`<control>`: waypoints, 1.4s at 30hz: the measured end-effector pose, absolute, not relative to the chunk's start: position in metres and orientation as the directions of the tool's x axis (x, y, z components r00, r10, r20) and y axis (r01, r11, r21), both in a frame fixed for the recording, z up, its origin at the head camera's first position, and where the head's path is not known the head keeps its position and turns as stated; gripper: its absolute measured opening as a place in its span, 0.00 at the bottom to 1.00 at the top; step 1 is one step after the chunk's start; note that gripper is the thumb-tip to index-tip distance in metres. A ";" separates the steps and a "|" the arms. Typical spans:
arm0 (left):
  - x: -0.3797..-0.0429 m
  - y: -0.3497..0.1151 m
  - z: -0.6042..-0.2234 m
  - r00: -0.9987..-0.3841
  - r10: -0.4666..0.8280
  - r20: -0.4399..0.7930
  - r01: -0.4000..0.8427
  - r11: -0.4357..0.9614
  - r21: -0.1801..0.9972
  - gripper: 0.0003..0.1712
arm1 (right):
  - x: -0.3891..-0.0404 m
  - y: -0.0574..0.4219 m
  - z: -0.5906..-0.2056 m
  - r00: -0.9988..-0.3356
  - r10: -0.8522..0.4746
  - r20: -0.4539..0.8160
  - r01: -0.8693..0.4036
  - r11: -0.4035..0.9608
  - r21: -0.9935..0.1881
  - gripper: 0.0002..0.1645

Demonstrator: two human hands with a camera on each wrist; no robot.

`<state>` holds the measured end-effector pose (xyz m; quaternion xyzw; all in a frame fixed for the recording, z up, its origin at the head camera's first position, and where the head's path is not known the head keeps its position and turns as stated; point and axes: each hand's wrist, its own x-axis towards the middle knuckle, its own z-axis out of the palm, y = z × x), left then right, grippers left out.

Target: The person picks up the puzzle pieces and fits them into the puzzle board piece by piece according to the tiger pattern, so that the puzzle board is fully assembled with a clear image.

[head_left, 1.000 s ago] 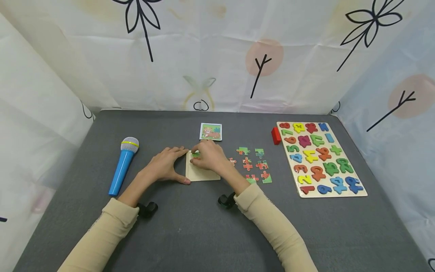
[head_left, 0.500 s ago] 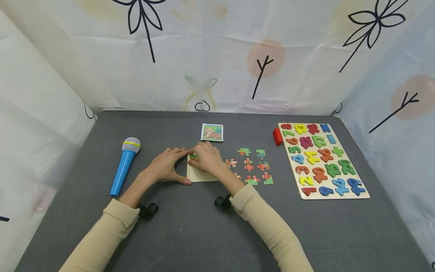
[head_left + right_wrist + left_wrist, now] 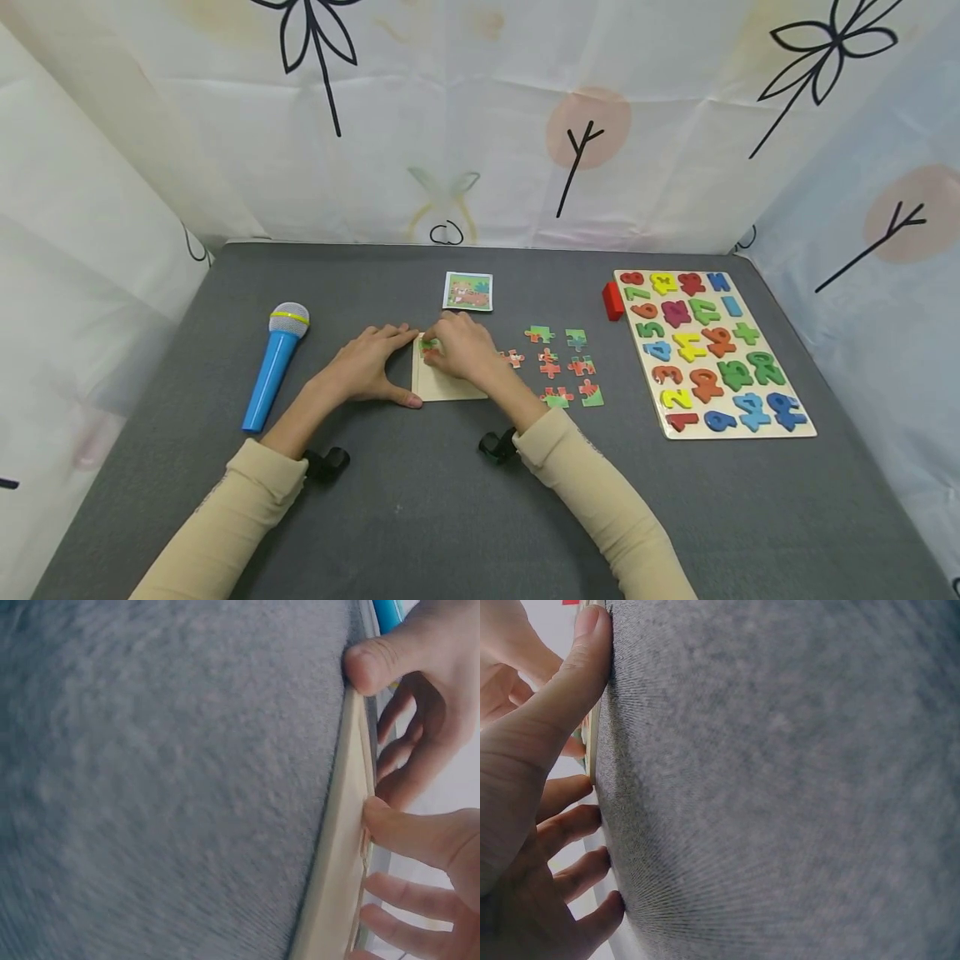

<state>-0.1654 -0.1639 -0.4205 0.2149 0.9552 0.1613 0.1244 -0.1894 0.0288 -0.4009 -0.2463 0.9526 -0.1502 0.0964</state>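
A square pale wooden puzzle tray (image 3: 448,389) lies mid-table in the head view. My left hand (image 3: 369,363) rests at its left side, thumb by the near corner and fingertips by the far one. With fingers bent, my right hand (image 3: 467,348) holds a green jigsaw piece (image 3: 429,343) in the tray's far left corner, partly hidden by the fingers. The right wrist view shows the right thumb and fingers at the piece's edge, low over the tray. Several loose jigsaw pieces, among them a green-and-orange one (image 3: 539,334), lie to the right.
Behind the tray lies a small picture card (image 3: 468,292). A blue toy microphone (image 3: 276,367) is at the left. On the right sit a number puzzle board (image 3: 697,392) and a red block (image 3: 612,301). Patterned cloth (image 3: 480,125) surrounds the table.
My right hand shifted slightly left and nearer the left fingers, then back a little to the right, staying over the same tray corner. My left hand has kept its place at the tray.
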 end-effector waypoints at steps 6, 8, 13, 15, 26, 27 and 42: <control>-0.166 -0.165 -0.420 -0.876 0.453 -0.166 0.375 0.855 0.357 0.66 | -0.187 0.025 -0.404 -0.863 -0.499 -0.073 -0.460 0.839 -0.291 0.19; -0.166 -0.165 -0.420 -0.876 0.452 -0.168 0.374 0.857 0.355 0.66 | -0.187 0.025 -0.404 -0.865 -0.498 -0.069 -0.460 0.840 -0.287 0.19; -0.165 -0.164 -0.420 -0.874 0.455 -0.172 0.374 0.854 0.361 0.66 | -0.187 0.028 -0.403 -0.867 -0.492 -0.083 -0.448 0.841 -0.304 0.20; -0.165 -0.164 -0.421 -0.873 0.457 -0.171 0.376 0.853 0.362 0.66 | -0.187 0.030 -0.401 -0.869 -0.488 -0.085 -0.443 0.842 -0.308 0.21; -0.165 -0.165 -0.422 -0.876 0.454 -0.166 0.375 0.855 0.358 0.66 | -0.189 0.055 -0.386 -0.872 -0.487 -0.052 -0.448 0.835 -0.319 0.21; -0.165 -0.165 -0.423 -0.876 0.452 -0.168 0.374 0.857 0.355 0.66 | -0.190 0.058 -0.385 -0.875 -0.482 -0.052 -0.443 0.838 -0.317 0.21; -0.166 -0.164 -0.424 -0.881 0.443 -0.167 0.368 0.863 0.347 0.66 | -0.186 0.113 -0.381 -0.907 -0.416 -0.064 -0.378 0.871 -0.314 0.23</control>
